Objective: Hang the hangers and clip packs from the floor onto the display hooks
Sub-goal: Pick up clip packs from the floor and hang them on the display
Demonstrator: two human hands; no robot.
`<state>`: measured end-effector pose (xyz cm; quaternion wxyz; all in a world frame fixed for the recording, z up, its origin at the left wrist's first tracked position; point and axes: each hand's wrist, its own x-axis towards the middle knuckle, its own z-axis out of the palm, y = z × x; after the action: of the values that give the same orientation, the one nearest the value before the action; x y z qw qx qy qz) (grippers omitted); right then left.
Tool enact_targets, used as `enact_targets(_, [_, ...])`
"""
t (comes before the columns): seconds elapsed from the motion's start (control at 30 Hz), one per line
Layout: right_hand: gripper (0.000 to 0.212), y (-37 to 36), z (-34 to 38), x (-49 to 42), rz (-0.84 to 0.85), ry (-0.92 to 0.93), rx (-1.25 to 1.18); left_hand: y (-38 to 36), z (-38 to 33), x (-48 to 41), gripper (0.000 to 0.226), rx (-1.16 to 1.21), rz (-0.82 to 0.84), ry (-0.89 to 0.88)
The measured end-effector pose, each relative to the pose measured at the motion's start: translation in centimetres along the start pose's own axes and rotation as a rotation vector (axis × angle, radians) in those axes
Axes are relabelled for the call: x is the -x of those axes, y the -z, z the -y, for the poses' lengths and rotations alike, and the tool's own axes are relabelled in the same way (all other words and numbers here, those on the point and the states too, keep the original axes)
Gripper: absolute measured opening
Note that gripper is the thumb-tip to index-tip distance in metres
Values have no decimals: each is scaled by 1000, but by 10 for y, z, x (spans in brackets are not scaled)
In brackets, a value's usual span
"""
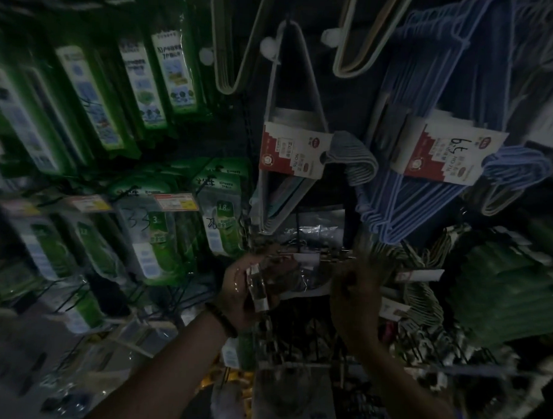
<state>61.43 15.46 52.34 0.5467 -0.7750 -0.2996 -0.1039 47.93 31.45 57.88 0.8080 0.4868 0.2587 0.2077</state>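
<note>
A clear plastic clip pack full of metal clips sits between both hands at the display's lower middle. My left hand grips its left edge, fingers curled round the shiny wrap. My right hand pinches the pack's right top corner near a dark hook. Above hang a grey hanger bundle with a red-and-white card and a blue hanger bundle. The scene is dim and blurred.
Green-packaged goods fill hooks on the left, with price tags in front. More green packs and striped hangers crowd the right. Wire racks with clips lie below the hands.
</note>
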Motion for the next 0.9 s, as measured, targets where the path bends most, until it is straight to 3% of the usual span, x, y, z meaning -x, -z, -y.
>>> enact_targets(0.03, [13,1,-3,9,-24,-13,-140,-2,0,0,49,50,51,11])
enact_targets(0.1, [3,9,22,35,82,73,-287,-10,0,4,48,167,191,64])
enact_targets(0.2, [33,10,54,55,369,40,-344,-16,2,3,44,177,276,55])
enact_targets(0.3, [50,2,63,63,304,147,-65,-21,9,4,38,100,209,22])
enact_targets(0.37, [45,-2,63,61,212,82,110,-23,13,3,38,47,103,-22])
enact_targets(0.43, [43,-3,61,57,244,-55,204,-29,17,4,49,31,49,-30])
enact_targets(0.53, [39,-1,56,54,277,-163,107,-31,16,5,55,-4,126,18])
enact_targets(0.63, [24,11,50,49,215,-223,-85,-20,8,10,35,-9,227,12])
enact_targets(0.7, [27,23,44,43,188,-264,-122,-13,6,8,30,-120,282,-10])
enact_targets(0.8, [33,42,35,34,180,-252,-75,-12,0,-4,52,-335,231,-86])
enact_targets(0.9, [50,58,31,26,206,-268,-64,-14,-10,-18,35,-580,187,-153])
